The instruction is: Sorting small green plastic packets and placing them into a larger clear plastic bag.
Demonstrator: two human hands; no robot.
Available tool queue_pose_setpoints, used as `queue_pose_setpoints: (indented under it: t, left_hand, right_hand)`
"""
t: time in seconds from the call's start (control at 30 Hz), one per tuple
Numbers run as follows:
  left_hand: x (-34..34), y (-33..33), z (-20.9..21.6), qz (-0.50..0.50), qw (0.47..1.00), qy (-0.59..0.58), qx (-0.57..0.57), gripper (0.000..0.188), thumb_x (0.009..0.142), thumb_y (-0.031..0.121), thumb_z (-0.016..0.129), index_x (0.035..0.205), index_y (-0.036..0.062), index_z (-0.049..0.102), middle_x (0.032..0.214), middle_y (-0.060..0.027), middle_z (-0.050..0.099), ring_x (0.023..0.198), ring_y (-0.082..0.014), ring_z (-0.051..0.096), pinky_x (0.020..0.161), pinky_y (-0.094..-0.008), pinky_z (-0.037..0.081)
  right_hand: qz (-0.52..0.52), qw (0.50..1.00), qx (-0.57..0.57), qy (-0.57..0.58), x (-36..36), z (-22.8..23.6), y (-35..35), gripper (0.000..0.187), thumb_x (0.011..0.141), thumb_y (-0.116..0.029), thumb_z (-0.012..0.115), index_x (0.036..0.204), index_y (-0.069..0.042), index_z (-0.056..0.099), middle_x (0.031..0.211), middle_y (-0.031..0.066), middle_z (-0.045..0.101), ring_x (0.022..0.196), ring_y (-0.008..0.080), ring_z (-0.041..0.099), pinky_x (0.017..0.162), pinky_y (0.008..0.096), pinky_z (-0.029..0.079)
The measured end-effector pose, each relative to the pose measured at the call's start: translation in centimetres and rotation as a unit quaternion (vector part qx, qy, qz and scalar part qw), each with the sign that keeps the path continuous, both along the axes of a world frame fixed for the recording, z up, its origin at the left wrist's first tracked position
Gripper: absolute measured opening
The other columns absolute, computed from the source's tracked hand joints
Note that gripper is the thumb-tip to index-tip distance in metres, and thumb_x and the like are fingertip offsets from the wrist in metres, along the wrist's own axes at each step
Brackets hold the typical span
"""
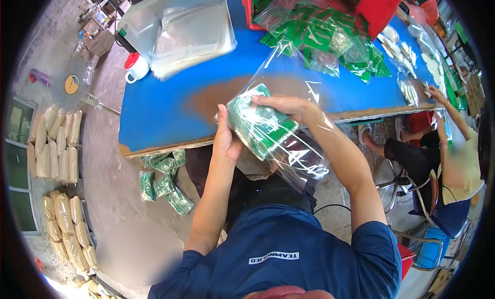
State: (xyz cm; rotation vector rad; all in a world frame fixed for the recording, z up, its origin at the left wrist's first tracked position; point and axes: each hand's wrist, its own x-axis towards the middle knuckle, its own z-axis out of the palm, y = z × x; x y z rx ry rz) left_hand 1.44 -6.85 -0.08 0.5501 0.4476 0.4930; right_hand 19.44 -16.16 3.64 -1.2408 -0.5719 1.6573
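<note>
Just off the table's front edge I hold a stack of green packets [270, 128] wrapped in a large clear plastic bag [304, 154]. My left hand [227, 136] grips the stack's left side, thumb up and fingers partly hidden behind it. Across the top lies my right hand [283, 105], its fingers pressed on the packets. Loose film spreads above the stack and hangs below it, near my right wrist; I cannot tell whether that hand is inside the bag.
The blue table [165, 118] has worn brown patches. On it are a tray [139, 25] of clear bags [193, 41], a white mug [136, 69] and a red bin [381, 10] spilling green packets. Filled green bundles [165, 185] lie on the floor. A co-worker [459, 165] sits at right.
</note>
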Motion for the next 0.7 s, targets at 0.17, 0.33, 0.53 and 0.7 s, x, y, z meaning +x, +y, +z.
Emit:
queue_pose_setpoints:
  t: [0.17, 0.33, 0.53, 0.7]
  left_hand:
    - [-0.8, -0.7, 1.2, -0.019, 0.998, 0.023, -0.05, 0.079, 0.085, 0.064, 0.061, 0.139, 0.009, 0.046, 0.139, -0.0131, 0.052, 0.128, -0.0318, 0.05, 0.106, -0.0517, 0.043]
    - [-0.9, 0.2, 1.0, 0.054, 0.995, 0.034, -0.071, 0.07, 0.088, 0.057, 0.064, 0.136, 0.0086, 0.05, 0.134, -0.0086, 0.057, 0.124, -0.0261, 0.053, 0.105, -0.0437, 0.044]
    - [-0.5, 0.8, 0.4, 0.057, 0.995, 0.043, -0.072, 0.037, 0.098, 0.023, 0.061, 0.129, 0.0046, 0.054, 0.125, -0.0079, 0.062, 0.115, -0.0222, 0.059, 0.101, -0.0402, 0.046]
    - [-0.6, 0.1, 1.4, 0.011, 0.999, 0.044, -0.018, 0.035, 0.097, 0.017, 0.061, 0.128, 0.0041, 0.055, 0.123, -0.009, 0.062, 0.113, -0.0234, 0.06, 0.1, -0.0419, 0.047]
  right_hand:
    - [-0.16, 0.97, 0.018, 0.18, -0.1, -1.1, 0.2, 0.064, 0.096, -0.063, 0.047, 0.12, -0.006, 0.062, 0.112, 0.0096, 0.069, 0.093, 0.016, 0.068, 0.081, 0.0327, 0.058]
    - [-0.321, 0.876, 0.075, 0.352, -1.9, -2.6, 0.0, 0.072, 0.095, -0.066, 0.042, 0.135, -0.007, 0.052, 0.13, 0.0145, 0.061, 0.119, 0.0306, 0.058, 0.105, 0.0503, 0.042]
    - [-0.31, 0.8, 0.201, 0.473, -5.0, -0.9, -1.9, 0.084, 0.093, -0.071, 0.039, 0.148, -0.007, 0.038, 0.148, 0.0141, 0.044, 0.134, 0.0333, 0.044, 0.115, 0.0509, 0.03]
    - [-0.25, 0.804, 0.238, 0.484, -6.0, -0.9, -1.7, 0.08, 0.092, -0.068, 0.046, 0.144, -0.007, 0.043, 0.147, 0.014, 0.046, 0.132, 0.0323, 0.046, 0.115, 0.05, 0.03]
